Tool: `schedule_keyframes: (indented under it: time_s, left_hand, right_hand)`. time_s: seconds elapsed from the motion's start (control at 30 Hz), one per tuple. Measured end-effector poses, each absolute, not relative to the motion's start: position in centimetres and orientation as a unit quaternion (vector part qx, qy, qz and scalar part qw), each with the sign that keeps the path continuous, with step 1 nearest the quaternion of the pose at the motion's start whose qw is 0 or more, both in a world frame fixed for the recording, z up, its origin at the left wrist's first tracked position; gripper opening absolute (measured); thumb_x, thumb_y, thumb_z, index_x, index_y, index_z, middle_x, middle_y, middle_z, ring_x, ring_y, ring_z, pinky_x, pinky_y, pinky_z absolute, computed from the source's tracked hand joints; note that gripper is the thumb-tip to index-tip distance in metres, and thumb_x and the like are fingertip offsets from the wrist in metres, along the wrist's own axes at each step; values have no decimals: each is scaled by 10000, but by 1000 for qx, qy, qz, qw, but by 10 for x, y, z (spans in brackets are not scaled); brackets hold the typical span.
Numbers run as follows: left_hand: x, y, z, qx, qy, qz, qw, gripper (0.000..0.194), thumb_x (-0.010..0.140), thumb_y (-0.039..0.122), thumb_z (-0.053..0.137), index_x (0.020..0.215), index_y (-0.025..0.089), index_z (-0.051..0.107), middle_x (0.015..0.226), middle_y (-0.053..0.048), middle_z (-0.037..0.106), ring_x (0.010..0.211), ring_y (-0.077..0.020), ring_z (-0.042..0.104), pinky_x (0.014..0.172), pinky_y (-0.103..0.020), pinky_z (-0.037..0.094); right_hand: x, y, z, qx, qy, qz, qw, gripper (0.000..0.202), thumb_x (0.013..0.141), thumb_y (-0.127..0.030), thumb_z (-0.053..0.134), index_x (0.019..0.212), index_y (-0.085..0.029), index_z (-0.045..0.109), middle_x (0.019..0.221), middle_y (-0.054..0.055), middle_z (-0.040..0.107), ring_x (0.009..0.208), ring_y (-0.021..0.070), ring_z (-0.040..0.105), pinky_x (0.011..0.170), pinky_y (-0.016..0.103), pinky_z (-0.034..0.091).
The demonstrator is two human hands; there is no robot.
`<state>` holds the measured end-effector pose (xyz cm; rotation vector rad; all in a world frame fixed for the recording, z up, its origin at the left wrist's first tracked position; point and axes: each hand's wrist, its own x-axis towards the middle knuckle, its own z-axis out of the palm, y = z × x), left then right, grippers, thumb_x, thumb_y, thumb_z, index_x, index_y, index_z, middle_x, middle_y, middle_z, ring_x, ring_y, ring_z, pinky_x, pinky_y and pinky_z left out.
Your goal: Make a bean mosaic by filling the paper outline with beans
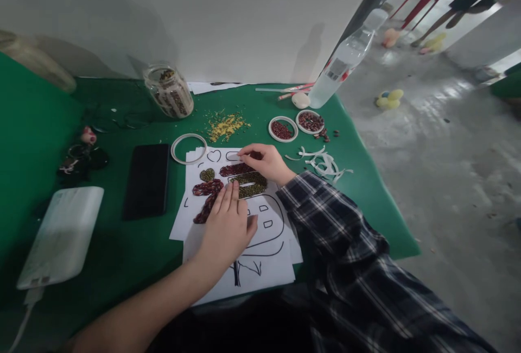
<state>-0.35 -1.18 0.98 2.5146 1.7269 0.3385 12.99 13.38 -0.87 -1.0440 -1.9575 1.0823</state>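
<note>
My left hand (228, 214) lies flat with its fingers stretched out, over a white sheet of paper (264, 236) with black outlines. Its fingertips touch the rows of dark red and green beans laid inside the drawn shapes. My right hand (266, 163), in a plaid sleeve, has thumb and forefinger pinched together at an outlined bar near the sheet's top; whatever is between them is too small to make out. Green beans (207, 175) fill a small heart on the left. Dark red beans (207, 187) form a bent strip below it.
Beyond the paper are yellow grains (228, 126), two small lids of red beans (281, 129) and brown beans (311, 121), and a jar (169, 89). A bottle (345, 60) stands at the back right, white strips (325, 163) nearer. Left lie a phone (146, 182) and power bank (63, 236).
</note>
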Motion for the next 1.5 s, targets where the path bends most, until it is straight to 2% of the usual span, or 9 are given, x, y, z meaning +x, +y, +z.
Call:
schedule_keyframes:
  time_s: [0.17, 0.33, 0.67, 0.83, 1.03, 1.23, 1.5]
  left_hand:
    - [-4, -12, 13, 814, 569, 112, 34, 442, 862, 382, 431, 1025, 4, 591, 1331, -282, 444, 1265, -341, 412, 1063, -459, 345]
    - [-6, -7, 13, 818, 563, 109, 36, 397, 873, 376, 410, 963, 48, 614, 1387, -237, 398, 1310, -312, 354, 1083, -436, 323]
    - [-4, -8, 11, 823, 559, 95, 25, 410, 870, 370, 422, 995, 28, 611, 1350, -252, 436, 1290, -319, 382, 1080, -454, 325]
    - [-4, -9, 15, 836, 535, 117, 35, 327, 874, 320, 405, 943, 79, 614, 1352, -205, 459, 1300, -285, 380, 1078, -446, 335]
    - [-2, -10, 13, 830, 534, 153, 58, 250, 859, 277, 420, 926, 109, 592, 1298, -200, 523, 1270, -291, 423, 1055, -476, 357]
    - [-2, -10, 15, 816, 546, 166, 94, 166, 844, 261, 446, 799, 141, 551, 1272, -202, 540, 1295, -303, 381, 1089, -493, 300]
    - [-4, -9, 15, 807, 552, 189, 95, 94, 836, 239, 450, 821, 163, 505, 1248, -188, 558, 1285, -283, 397, 1072, -483, 330]
  right_hand:
    - [129, 135, -9, -401, -748, 410, 334, 204, 809, -289, 576, 901, -148, 692, 727, 21, 654, 569, 89, 488, 540, 222, 371]
    - [130, 136, -12, -403, -745, 411, 336, 203, 805, -285, 576, 905, -150, 691, 728, 20, 653, 582, 92, 495, 555, 223, 377]
    - [130, 136, -12, -404, -746, 411, 333, 205, 802, -279, 573, 898, -144, 693, 696, 13, 637, 574, 87, 489, 564, 218, 379]
    - [131, 136, -13, -401, -747, 413, 333, 211, 805, -283, 567, 901, -141, 689, 704, 14, 635, 582, 86, 487, 564, 215, 377]
    - [130, 136, -12, -401, -745, 419, 331, 209, 801, -283, 565, 895, -142, 687, 704, 14, 628, 581, 90, 482, 555, 217, 371]
    - [130, 137, -13, -398, -743, 422, 333, 201, 797, -268, 567, 893, -140, 689, 709, 14, 632, 578, 87, 476, 553, 214, 366]
    - [131, 137, -12, -398, -744, 424, 328, 204, 800, -272, 569, 895, -137, 689, 698, 10, 627, 576, 85, 476, 555, 214, 362]
